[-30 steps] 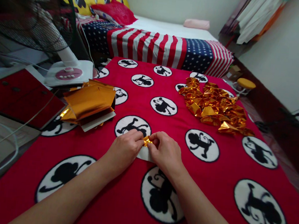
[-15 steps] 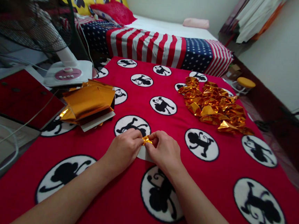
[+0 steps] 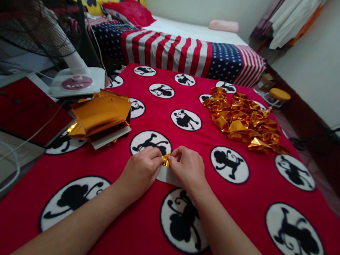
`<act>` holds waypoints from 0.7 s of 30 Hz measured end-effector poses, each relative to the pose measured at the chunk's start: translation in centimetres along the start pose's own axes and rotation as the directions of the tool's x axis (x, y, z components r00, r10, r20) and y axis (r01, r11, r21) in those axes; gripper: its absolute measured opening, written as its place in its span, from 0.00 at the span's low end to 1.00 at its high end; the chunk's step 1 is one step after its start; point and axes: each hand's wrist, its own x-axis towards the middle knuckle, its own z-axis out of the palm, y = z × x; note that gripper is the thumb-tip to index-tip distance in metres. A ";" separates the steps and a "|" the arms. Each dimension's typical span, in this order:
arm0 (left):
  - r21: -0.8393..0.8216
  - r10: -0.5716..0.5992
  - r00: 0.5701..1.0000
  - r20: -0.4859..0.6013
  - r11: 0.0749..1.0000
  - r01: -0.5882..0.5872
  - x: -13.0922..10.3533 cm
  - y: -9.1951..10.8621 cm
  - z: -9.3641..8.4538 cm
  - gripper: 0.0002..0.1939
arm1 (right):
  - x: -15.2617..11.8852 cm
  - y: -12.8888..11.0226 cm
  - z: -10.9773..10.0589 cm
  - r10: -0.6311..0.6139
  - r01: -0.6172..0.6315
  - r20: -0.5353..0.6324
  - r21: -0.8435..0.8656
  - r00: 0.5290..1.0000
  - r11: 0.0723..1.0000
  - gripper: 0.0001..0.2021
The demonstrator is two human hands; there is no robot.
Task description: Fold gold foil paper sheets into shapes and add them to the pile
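Gold foil (image 3: 166,160), thin and shiny, is the thing in play here, down on the red cloth (image 3: 194,145) over the counter, right between the two hands. Left hand (image 3: 144,165) has thumb and fingers pinched on one side of it, right hand (image 3: 188,168) is pinched on the other, so both are clamped on the same little piece. There's a pale strip (image 3: 167,176) just below it, can't tell if that's the foil's own backing.

My worry would be tearing: tug the hands apart unevenly and stuff that thin could rip or crease off-line. Soft cloth underneath probably won't give a crisp edge either. And the loose sheet stack (image 3: 101,111) sits right near the fan (image 3: 78,82), so I reckon a breeze could scatter it.

Brands? Nothing I can read. The fan's buttons are too small to make out, and the cloth's roundels are just monkey silhouettes.
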 end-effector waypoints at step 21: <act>-0.020 -0.033 0.999 0.005 0.999 0.033 0.0 0.2 0.1 0.10 | 0.3 -0.4 0.3 0.064 -0.065 -0.065 -0.022 0.996 0.998 0.07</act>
